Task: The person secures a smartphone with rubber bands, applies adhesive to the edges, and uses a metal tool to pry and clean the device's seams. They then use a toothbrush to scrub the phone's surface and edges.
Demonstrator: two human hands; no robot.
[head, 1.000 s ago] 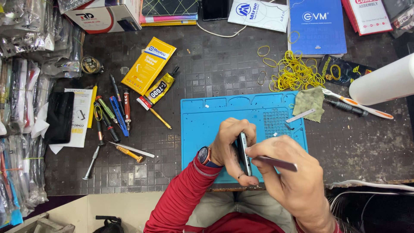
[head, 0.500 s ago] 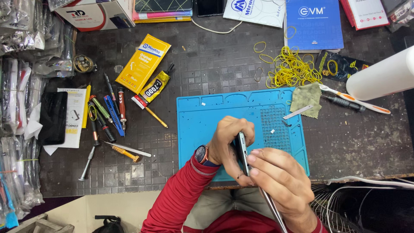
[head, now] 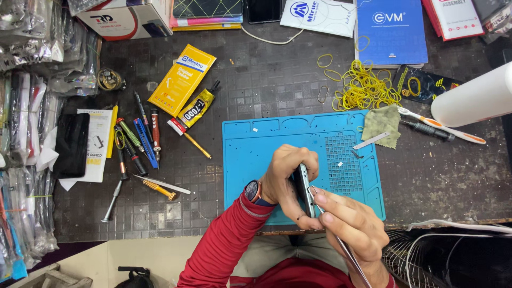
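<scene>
At the far left of the frame, clear bags [head: 21, 160] hang in rows, with a black phone [head: 72, 144] lying flat beside them. Right of that, screwdrivers [head: 136, 141] and a glue tube [head: 196, 109] lie loose on the dark bench [head: 266, 80].

At centre, over the lower edge of the blue mat [head: 256, 154], the left hand [head: 288, 176] is closed around a phone [head: 303, 188] held on edge, thumb and fingers clamping its faces. The phone shows only its thin silver side, dark along the back; its screen cannot be seen. The right hand [head: 352, 226] is pinched shut on a thin metal tool [head: 346, 253], whose tip meets the phone's edge near the lower end.

By the look of it, the step in hand is working the tool into the seam of the case. The next move likely calls for a steady grip from the left hand and a shallow, gentle slide of the tip along the edge, so nothing inside is nicked.

Further right lie yellow rubber bands [head: 365, 85], a green cloth [head: 381, 124] and a white roll [head: 472, 98].
</scene>
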